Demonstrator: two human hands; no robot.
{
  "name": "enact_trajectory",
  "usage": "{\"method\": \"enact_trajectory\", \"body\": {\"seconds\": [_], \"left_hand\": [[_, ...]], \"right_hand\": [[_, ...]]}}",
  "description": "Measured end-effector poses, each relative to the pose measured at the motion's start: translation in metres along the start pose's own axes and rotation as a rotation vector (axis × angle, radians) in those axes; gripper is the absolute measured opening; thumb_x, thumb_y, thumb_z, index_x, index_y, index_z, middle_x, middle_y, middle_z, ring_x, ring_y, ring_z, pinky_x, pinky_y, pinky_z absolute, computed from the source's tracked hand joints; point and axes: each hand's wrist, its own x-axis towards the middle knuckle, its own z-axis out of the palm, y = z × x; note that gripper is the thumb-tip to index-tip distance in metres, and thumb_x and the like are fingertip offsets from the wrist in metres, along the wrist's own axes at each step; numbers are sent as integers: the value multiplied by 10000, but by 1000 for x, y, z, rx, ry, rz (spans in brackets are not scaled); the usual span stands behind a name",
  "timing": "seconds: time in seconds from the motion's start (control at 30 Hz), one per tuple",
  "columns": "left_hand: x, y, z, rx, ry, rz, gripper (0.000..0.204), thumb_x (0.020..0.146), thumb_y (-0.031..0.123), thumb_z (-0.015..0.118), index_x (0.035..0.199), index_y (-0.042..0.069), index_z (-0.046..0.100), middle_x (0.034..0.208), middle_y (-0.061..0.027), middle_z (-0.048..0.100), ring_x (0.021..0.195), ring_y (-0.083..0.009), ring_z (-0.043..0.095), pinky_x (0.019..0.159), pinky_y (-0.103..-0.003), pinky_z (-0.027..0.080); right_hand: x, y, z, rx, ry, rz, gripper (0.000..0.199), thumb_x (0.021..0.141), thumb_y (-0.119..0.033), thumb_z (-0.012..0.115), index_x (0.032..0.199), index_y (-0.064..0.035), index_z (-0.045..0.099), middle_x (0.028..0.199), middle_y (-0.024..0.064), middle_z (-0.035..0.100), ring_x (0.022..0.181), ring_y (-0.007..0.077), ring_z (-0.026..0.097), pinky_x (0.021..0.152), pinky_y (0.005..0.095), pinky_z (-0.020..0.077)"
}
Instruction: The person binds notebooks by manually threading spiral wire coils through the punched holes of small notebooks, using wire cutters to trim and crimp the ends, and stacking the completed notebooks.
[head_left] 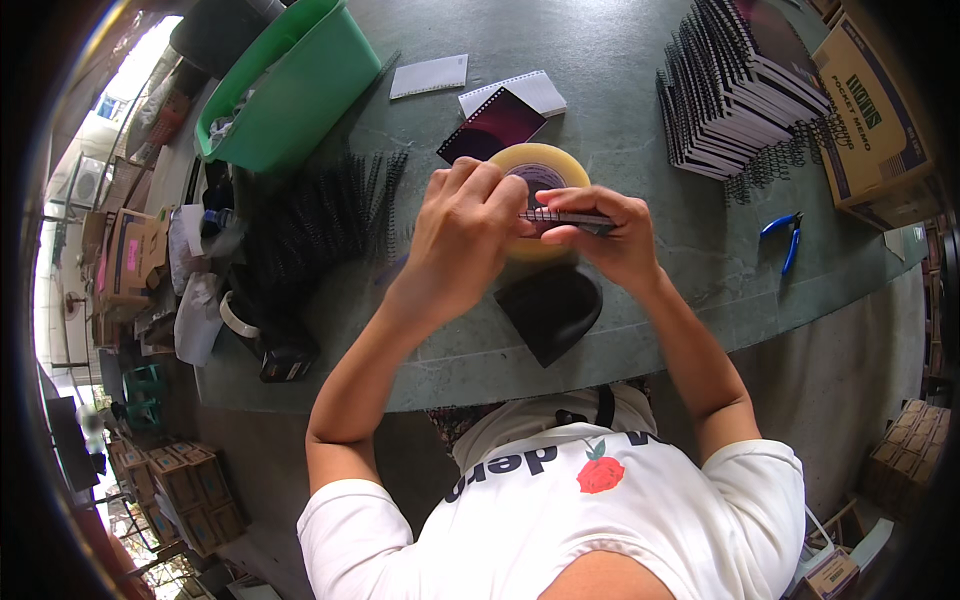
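Observation:
My right hand (612, 232) pinches a small pocket notebook (570, 217) between thumb and fingers, edge-on, with a row of binding along it. At its left end, the curled fingers of my left hand (462, 215) are closed on the same notebook; their tips are partly hidden. Both hands are over a wide yellowish roll of tape (545, 155). Just beyond it lie a dark purple punched cover (492, 126) and white punched page blocks (525, 93). A rounded black object (550, 312) rests nearer to me.
Loose black spiral coils (315, 215) are heaped at left, below a green bin (300, 95). Stacked spiral notebooks (735, 110) stand at far right beside a cardboard box (870, 130). Blue-handled pliers (793, 245) lie near the right table edge. Another white pad (428, 77) lies farther back.

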Motion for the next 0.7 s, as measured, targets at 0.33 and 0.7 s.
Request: {"method": "enact_trajectory", "body": {"seconds": [0.33,0.7], "left_hand": [[0,6,0,31,-54,-13,320,728,147,704,1010,45,594,1017,-86,588,1003,-273,536,826,-387,410],[4,10,4,19,48,51,278,765,194,681,992,54,600,1001,-88,587,937,-290,555,812,-389,414]], "right_hand": [[-5,7,-4,125,-57,6,229,749,-31,722,962,16,651,1037,138,664,933,164,638,865,295,509],[-11,12,-8,158,-44,1,244,808,-82,683,1029,15,644,1079,100,651,966,149,627,876,278,503]]}}
